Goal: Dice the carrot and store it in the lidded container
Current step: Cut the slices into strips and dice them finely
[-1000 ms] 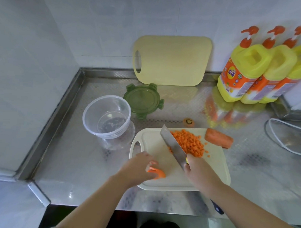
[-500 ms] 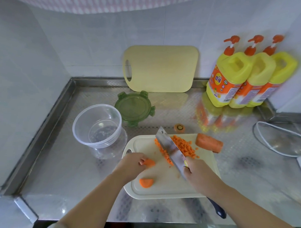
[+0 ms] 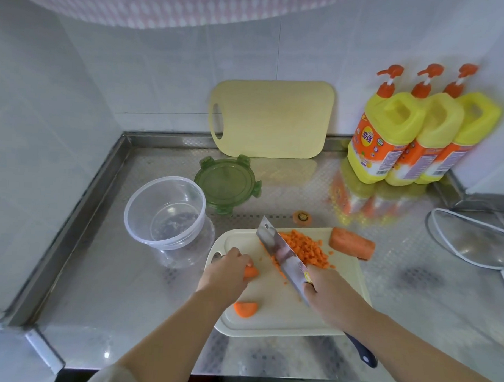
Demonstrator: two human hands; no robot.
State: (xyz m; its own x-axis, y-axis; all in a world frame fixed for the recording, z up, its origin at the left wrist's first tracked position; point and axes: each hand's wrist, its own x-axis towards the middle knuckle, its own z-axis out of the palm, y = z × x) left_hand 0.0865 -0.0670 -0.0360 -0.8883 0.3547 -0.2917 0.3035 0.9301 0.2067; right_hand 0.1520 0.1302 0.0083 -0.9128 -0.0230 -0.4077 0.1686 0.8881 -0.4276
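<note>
On the white cutting board (image 3: 286,315) my left hand (image 3: 228,271) holds a small carrot piece (image 3: 251,272) down near the board's handle end. A second half-round carrot piece (image 3: 245,309) lies alone near the front edge. My right hand (image 3: 327,296) grips a cleaver (image 3: 281,253), its blade slanting across the board beside a heap of diced carrot (image 3: 306,248). A thick carrot chunk (image 3: 352,243) lies at the board's far right corner. The clear round container (image 3: 164,213) stands empty at left, with its green lid (image 3: 228,183) lying behind it.
A yellow cutting board (image 3: 270,118) leans on the back wall. Three yellow detergent bottles (image 3: 412,133) stand at back right. A carrot top (image 3: 301,217) lies on the steel counter behind the white board. A glass pot lid (image 3: 472,241) rests at far right.
My left hand split its two carrot pieces, leaving one near the front edge and carrying the other up toward the board's handle end. The cleaver pushed the dice further into a heap.
</note>
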